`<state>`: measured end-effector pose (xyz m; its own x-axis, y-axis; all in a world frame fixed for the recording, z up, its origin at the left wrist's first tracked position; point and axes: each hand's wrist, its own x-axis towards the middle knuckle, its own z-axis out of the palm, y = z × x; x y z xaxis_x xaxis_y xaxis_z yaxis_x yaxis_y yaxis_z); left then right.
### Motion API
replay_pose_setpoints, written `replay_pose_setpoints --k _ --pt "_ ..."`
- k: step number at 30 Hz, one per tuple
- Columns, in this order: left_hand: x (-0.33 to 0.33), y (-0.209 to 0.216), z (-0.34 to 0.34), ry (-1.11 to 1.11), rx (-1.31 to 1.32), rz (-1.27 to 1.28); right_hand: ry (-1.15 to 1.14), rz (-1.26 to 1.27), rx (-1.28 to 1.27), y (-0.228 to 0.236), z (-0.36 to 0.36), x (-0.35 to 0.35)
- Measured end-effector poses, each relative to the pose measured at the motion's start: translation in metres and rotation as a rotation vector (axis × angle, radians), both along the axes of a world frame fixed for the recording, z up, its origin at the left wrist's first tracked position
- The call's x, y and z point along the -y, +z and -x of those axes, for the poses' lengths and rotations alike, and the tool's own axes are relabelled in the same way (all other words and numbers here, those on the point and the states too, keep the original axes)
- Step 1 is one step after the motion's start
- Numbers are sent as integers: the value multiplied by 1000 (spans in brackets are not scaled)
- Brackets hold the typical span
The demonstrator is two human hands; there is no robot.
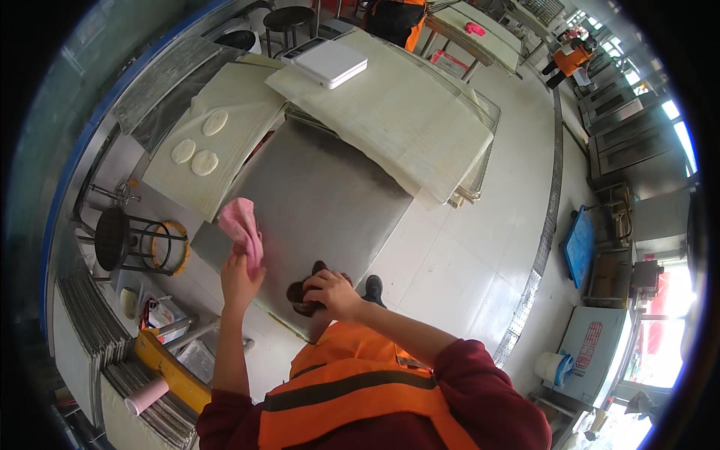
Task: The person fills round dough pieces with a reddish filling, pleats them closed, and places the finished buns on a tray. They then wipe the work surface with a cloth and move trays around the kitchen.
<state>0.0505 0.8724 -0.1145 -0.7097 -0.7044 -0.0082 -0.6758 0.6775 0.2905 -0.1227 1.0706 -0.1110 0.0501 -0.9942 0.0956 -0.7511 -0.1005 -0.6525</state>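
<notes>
I see left hand (pixel 241 281) clamped on pink cloth (pixel 240 220), grey metal surface's (pixel 322 191) nine o'clock; right hand (pixel 334 293) over dark-brown lumpy item (pixel 295 292), six o'clock, can't tell grip.

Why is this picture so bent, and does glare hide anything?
Head view: the fisheye lens curves the floor strip; head view, right: the window is burnt out by glare; head view, centre: the metal tabletop has a soft sheen, the pink cloth in the left hand reads clearly, the brown item under the right hand is too dark to identify.
</notes>
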Motion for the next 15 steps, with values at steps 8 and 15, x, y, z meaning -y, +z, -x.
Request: replay_pose_setpoints --k 8,15 --pt "63 25 191 375 -1180 -1218 -178 240 381 73 269 170" --pt "178 45 403 725 -1340 -1164 -791 165 182 36 449 357"
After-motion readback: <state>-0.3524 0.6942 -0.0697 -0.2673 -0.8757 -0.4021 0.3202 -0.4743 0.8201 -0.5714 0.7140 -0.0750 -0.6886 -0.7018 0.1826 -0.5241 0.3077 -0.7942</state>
